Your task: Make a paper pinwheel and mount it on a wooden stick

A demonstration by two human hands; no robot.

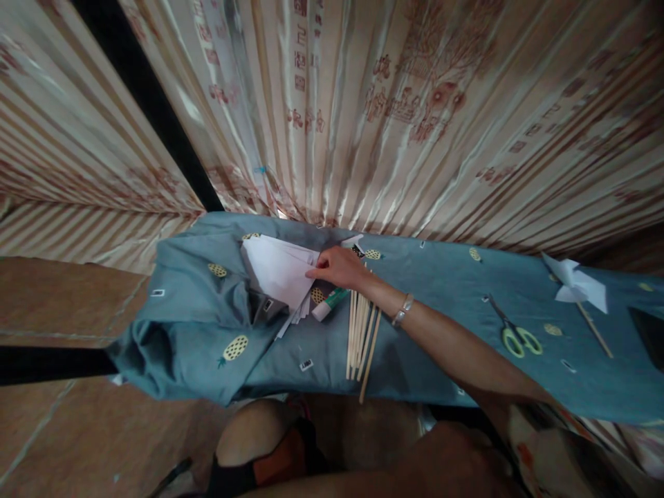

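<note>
My right hand [339, 268], wearing a silver bracelet on the wrist, reaches across the cloth. Its thumb and forefinger pinch the right corner of the top sheet in a pile of white paper [277, 266]. Just below the fingers lies a glue stick [330, 304] with a green label and white cap. Beside it, a bundle of thin wooden sticks [359, 339] passes partly under my wrist. At the bottom edge, my left forearm crosses in front of my body; my left hand [449, 453] is dark and blurred, its fingers not distinguishable.
Scissors [513, 335] with light green handles lie to the right. Farther right is a white paper pinwheel [575, 283] on a wooden stick, near a dark flat object [648, 335]. A blue-grey pineapple-patterned cloth [436, 270] covers the surface, bunched at left. Patterned curtains [353, 124] hang behind.
</note>
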